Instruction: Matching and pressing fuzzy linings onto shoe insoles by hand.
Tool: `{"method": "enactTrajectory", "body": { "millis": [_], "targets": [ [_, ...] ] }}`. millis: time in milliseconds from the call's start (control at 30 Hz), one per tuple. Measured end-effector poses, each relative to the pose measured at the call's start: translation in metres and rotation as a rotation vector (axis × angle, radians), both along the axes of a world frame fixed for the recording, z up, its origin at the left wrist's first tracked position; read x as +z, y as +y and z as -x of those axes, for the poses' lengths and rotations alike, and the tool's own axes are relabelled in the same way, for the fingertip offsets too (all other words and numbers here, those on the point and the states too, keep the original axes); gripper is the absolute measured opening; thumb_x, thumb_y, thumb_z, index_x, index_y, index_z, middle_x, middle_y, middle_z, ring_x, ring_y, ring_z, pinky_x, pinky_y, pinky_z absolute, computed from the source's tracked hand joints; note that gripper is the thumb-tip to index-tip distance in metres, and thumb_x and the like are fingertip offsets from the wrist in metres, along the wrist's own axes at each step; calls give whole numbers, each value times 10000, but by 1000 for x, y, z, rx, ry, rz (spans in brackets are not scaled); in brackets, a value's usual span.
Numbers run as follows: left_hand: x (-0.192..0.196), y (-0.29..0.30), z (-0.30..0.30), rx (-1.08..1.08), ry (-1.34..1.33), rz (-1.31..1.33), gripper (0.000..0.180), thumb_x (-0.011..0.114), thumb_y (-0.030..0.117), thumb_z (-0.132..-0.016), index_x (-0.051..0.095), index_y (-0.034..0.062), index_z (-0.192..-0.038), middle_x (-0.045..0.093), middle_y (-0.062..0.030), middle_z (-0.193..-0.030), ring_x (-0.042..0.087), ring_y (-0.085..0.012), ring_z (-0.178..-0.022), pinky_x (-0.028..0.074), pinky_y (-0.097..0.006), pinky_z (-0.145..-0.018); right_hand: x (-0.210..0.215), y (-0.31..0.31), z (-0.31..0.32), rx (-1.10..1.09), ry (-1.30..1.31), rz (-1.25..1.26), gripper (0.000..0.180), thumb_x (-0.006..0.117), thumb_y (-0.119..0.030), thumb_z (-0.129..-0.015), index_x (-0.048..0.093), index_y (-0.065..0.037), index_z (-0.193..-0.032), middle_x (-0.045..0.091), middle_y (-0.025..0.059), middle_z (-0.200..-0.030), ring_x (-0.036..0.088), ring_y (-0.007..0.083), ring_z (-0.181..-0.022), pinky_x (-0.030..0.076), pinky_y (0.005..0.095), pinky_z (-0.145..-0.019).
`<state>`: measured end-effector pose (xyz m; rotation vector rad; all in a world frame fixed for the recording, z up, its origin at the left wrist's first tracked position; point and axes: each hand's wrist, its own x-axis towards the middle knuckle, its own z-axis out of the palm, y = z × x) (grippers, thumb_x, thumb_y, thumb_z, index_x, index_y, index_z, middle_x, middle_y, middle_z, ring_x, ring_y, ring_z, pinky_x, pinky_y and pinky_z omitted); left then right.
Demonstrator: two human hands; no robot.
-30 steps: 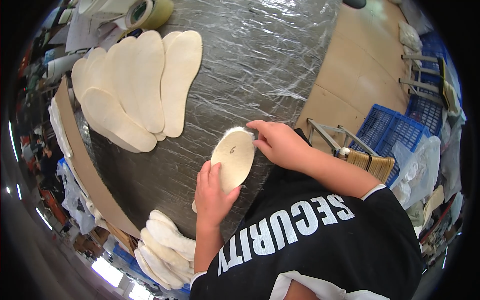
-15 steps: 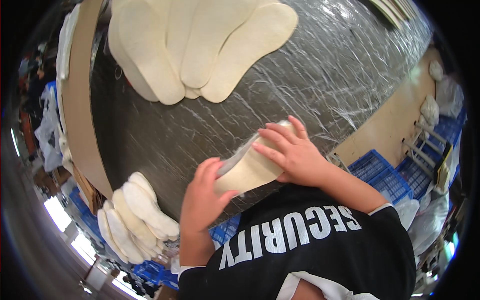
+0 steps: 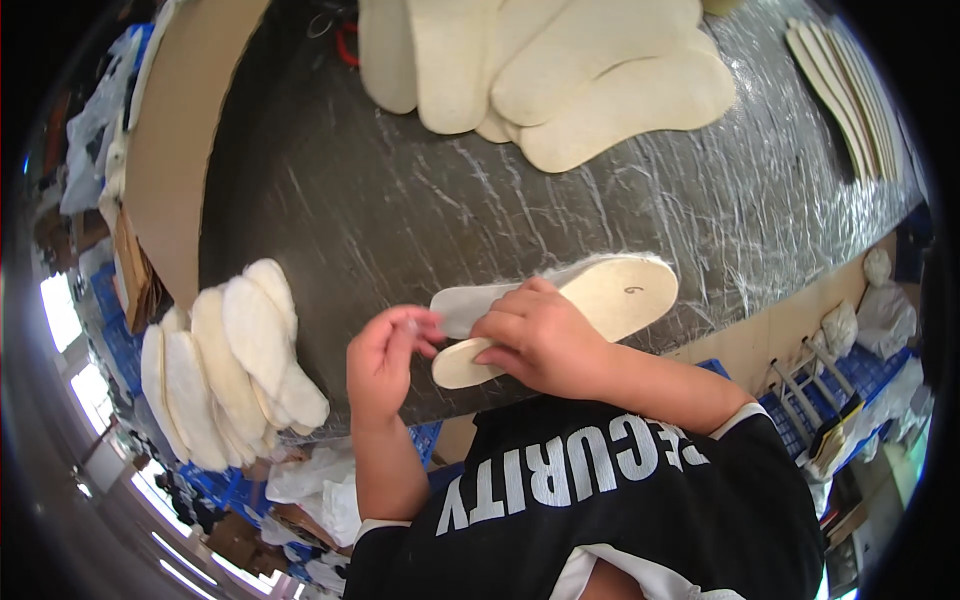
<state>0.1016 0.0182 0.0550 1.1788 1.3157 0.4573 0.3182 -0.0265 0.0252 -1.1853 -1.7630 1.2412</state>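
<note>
A cream, sole-shaped insole (image 3: 625,295) lies near the table's front edge, with a small dark mark on its wide end. My right hand (image 3: 545,335) is closed over its middle, thumb against the narrow end. Behind that narrow end shows a pale grey layer (image 3: 462,303), and fuzzy white fibre fringes the far edge. Whether the layer is joined to the insole under my hand is hidden. Just left of both ends, my left hand (image 3: 385,350) has its fingers drawn together, slightly blurred. Something small and whitish shows at the fingertips, too unclear to name.
Cream insoles (image 3: 600,80) lie fanned out at the far side. Fluffy white insoles (image 3: 215,365) are heaped at the table's left front corner. A row of thin cream pieces (image 3: 845,100) stands far right. Cardboard (image 3: 180,150) edges the left; blue crates (image 3: 790,410) sit right, below the table.
The insole, earlier bent between both hands, now lies flatter with its wide end to the right. My left hand has come off it; my right hand has moved to its middle. The view has shifted.
</note>
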Motion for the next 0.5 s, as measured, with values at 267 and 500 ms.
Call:
{"method": "enactTrajectory", "body": {
  "millis": [267, 500],
  "targets": [
    [-40, -11, 14, 147, 108, 320, 189, 524, 106, -929, 624, -23, -1026, 647, -56, -827, 621, -112, -666, 462, -229, -547, 17, 8, -1, -105, 21, 10, 145, 698, -67, -750, 626, -70, -876, 572, 69, -793, 550, 268, -729, 404, 364, -673],
    [-58, -26, 20, 196, -281, 267, 98, 566, 69, -911, 618, -9, -941, 636, -39, -873, 579, -87, -753, 451, -226, -661, 2, 8, 8, -193, 19, 162, 194, 677, -39, -791, 571, -47, -952, 576, 97, -812, 555, 267, -745, 444, 356, -677]
  ]
}}
